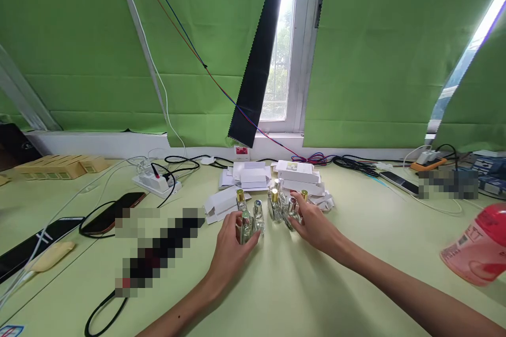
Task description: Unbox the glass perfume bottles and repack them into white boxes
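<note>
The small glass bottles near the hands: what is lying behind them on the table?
Behind the glass bottles lie white cardboard boxes, stacked and partly unfolded, then black cables along the wall. The left hand and right hand cover the lower parts of some bottles.

- The left hand (231, 245) curls its fingers round a small glass bottle with a silver cap (245, 226) standing upright on the pale green table (284, 284).
- A second silver-capped bottle (258, 217) stands just right of that bottle, touching or nearly so.
- A gold-capped bottle (241, 200) stands just behind it.
- The right hand (314, 226), right of that bottle, lies against a cluster of bottles (281, 206), fingers touching them.
- White cartons (253, 176) are piled behind it, towards the window (276, 63).
- A white power strip (156, 181) lies well to its left.
- A pink bottle (480, 247) lies tilted far to its right.
</note>
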Motion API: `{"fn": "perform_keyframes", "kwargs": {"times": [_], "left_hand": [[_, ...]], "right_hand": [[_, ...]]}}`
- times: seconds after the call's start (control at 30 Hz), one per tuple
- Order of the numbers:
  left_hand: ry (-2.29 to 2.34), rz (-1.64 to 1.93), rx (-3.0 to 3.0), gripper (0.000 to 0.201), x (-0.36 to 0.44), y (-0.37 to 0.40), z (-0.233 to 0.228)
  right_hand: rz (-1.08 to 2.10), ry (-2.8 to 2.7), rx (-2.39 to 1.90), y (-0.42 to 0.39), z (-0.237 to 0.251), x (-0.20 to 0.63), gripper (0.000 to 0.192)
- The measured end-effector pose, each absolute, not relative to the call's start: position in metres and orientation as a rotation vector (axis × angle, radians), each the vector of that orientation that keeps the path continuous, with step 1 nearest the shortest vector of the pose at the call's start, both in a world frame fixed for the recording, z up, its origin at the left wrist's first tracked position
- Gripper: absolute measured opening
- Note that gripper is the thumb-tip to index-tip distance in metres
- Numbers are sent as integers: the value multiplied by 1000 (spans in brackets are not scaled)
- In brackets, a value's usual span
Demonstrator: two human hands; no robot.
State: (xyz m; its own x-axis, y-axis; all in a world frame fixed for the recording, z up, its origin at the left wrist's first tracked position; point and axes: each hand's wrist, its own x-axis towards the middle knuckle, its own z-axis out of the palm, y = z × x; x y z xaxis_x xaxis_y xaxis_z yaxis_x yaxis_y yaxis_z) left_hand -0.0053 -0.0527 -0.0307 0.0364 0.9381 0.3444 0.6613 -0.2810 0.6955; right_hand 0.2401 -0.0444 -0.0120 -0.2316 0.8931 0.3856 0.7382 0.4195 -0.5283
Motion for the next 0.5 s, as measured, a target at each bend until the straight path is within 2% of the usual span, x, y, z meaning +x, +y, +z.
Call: {"fn": "perform_keyframes", "kwargs": {"times": [0.37, 0.43, 0.5], "left_hand": [[1358, 1117, 1956, 46, 7, -47, -31], [1405, 1169, 2019, 53, 5, -44, -31], [1517, 1254, 2089, 69, 3, -41, -29]], "right_hand": [[366, -2051, -1357, -49, -2, 233, 41], [368, -2053, -1359, -49, -2, 231, 40], [375, -2054, -1365, -49, -2, 229, 42]]}}
